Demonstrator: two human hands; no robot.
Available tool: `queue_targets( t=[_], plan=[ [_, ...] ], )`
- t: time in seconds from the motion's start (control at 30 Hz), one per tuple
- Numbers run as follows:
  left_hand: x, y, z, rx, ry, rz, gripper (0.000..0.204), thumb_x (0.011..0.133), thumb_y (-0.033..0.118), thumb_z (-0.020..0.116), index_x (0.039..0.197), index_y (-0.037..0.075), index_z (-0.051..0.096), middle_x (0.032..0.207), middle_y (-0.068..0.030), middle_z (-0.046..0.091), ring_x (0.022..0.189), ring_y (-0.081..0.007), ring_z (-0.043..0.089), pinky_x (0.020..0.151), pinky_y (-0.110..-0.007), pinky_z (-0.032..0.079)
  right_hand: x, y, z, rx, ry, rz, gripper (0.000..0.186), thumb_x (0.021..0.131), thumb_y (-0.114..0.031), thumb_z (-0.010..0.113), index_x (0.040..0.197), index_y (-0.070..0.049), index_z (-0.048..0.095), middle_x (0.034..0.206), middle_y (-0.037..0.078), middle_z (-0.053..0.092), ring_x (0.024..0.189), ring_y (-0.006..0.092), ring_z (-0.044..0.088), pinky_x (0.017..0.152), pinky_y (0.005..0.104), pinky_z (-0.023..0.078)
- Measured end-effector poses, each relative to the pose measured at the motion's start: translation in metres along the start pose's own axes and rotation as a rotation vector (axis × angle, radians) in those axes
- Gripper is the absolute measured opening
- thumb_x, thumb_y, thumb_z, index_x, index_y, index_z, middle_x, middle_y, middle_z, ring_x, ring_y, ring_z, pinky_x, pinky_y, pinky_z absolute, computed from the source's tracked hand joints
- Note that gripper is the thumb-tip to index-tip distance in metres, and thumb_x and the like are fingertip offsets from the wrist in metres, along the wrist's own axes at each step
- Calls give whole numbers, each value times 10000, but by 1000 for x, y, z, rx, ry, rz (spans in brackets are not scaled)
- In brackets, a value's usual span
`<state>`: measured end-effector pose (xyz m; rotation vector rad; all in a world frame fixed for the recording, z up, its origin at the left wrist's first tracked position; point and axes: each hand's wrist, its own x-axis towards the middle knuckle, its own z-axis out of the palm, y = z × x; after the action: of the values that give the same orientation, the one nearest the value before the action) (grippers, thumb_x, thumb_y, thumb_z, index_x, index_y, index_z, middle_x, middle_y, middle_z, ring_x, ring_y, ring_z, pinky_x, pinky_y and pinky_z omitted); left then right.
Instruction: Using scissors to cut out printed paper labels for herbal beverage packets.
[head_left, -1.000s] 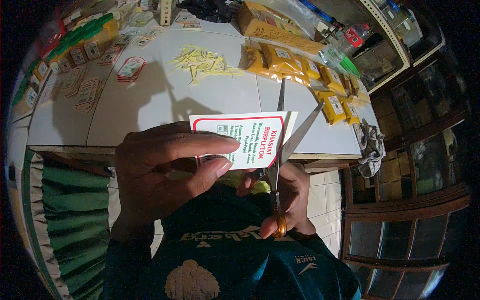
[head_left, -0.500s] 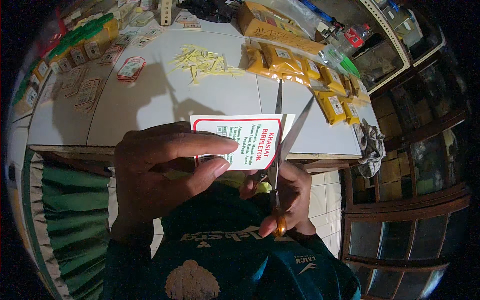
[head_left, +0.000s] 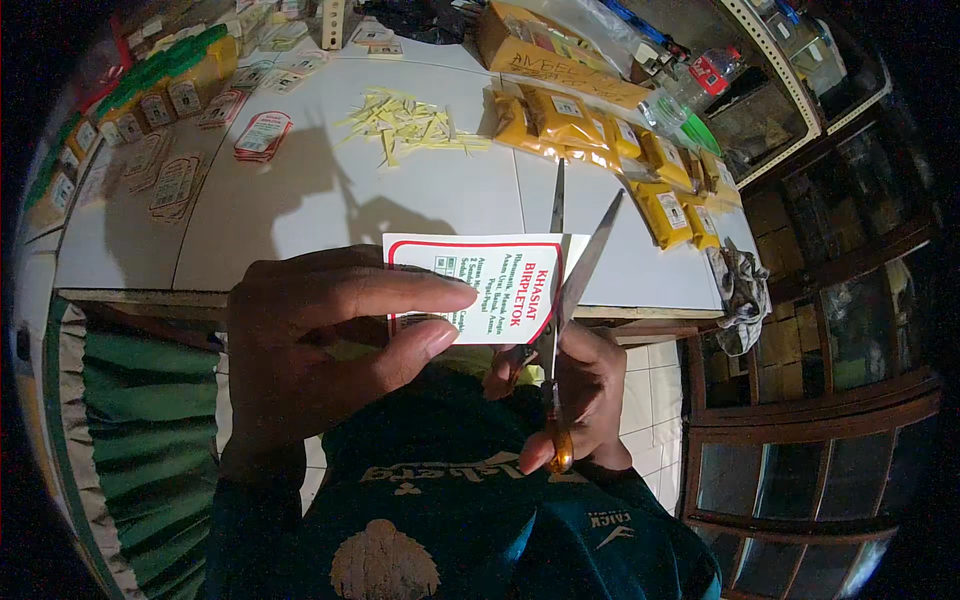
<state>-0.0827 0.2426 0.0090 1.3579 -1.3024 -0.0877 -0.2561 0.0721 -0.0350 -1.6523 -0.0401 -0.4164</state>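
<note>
Behind the red-bordered white label (head_left: 478, 288), yellow packets (head_left: 580, 130) line the table (head_left: 330, 200).

Our left hand (head_left: 320, 350) comes up from the lower edge in a dark green sleeve, its back toward us, fingers stretched out to the right and the thumb pressed up under them in a pinch. Our right hand (head_left: 575, 395) sits just beside it, lower and to the right, fingers curled closed in a grip, knuckles outward.
</note>
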Motion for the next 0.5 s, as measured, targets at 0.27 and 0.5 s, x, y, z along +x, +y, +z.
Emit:
queue_targets(
  t=[0.27,0.5],
  plan=[
    [-1,-2,1,-27,-14,-38,233,738,-3,729,962,59,718,854,-111,718,743,-172,699,653,-267,544,-1,0,-6,-36,-33,-14,762,493,-344,959,1060,-1,582,899,44,651,824,111,610,759,252,485],
    [1,-3,-1,-21,-24,-22,228,740,-1,729,959,60,718,855,-114,718,738,-174,699,656,-270,544,-4,0,-7,-39,-20,19,745,503,-318,957,1059,4,580,904,44,653,824,102,603,758,243,479]
  ],
)
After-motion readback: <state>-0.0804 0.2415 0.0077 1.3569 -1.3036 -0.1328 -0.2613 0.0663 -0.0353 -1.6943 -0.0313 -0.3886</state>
